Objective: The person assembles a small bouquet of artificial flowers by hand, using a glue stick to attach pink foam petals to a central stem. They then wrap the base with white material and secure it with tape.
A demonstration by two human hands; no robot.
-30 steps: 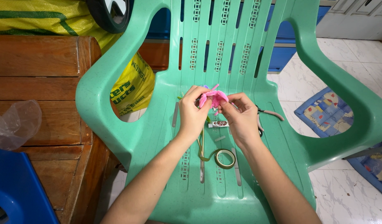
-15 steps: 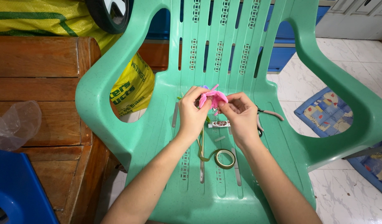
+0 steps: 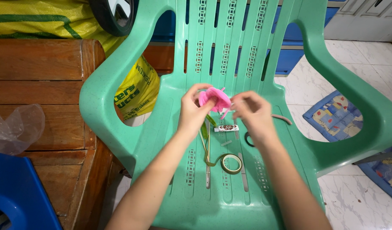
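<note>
Left hand [image 3: 191, 111] over the middle of the green plastic chair [image 3: 119, 81], fingers pinched together on a pink paper flower [image 3: 214, 99]; thumb and forefinger clamp its near edge. The flower sits above the seat, at about 12 o'clock from the tape roll. A green stem [image 3: 206, 132] hangs from under the flower toward 6 o'clock, ending near the seat.

Right hand [image 3: 252, 113] just beside the flower at its 3 o'clock. Fingertips bunched close, blurred; cannot tell whether they grip a petal or only touch it.

On the seat: small glue tube [image 3: 226, 127] at 6 o'clock from the flower, roll of green tape [image 3: 231, 163] further toward 6 o'clock with a loose tail running up to the stem, scissors [image 3: 264, 127] mostly hidden under the right hand, one dark loop and a pinkish handle showing.

At 9 o'clock, a wooden bench [image 3: 42, 85] with a clear plastic bag [image 3: 15, 127]; yellow sack [image 3: 136, 91] behind the chair arm.

Risks, as judged: thin petals may tear or crease under a hard pinch. The dangling stem could snag the tape tail and drag the roll. Small parts could slip through the seat slots.
</note>
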